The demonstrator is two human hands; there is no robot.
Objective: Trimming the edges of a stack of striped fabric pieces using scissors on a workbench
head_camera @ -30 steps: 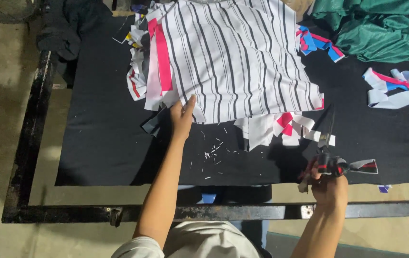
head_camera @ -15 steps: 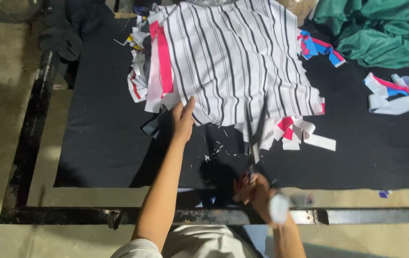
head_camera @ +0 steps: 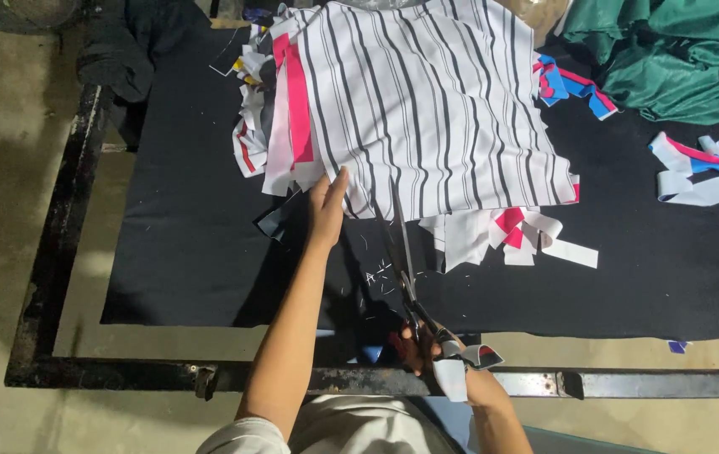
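A stack of white fabric with black stripes (head_camera: 427, 109) lies at the twelve o'clock end of the black-covered table (head_camera: 191, 252), its near edge ragged. The left hand (head_camera: 326, 206) presses flat, fingers together, on that edge at about seven o'clock of the stack. The right hand (head_camera: 427, 349) is closed around the handles of long scissors (head_camera: 401, 252), blades pointing to twelve o'clock and meeting the hem. The cut looks about to begin; it calls for the cloth held taut and the blades kept clear of the left fingers. White and pink offcuts (head_camera: 519, 235) lie at five o'clock, green cloth (head_camera: 679, 59) at two o'clock.
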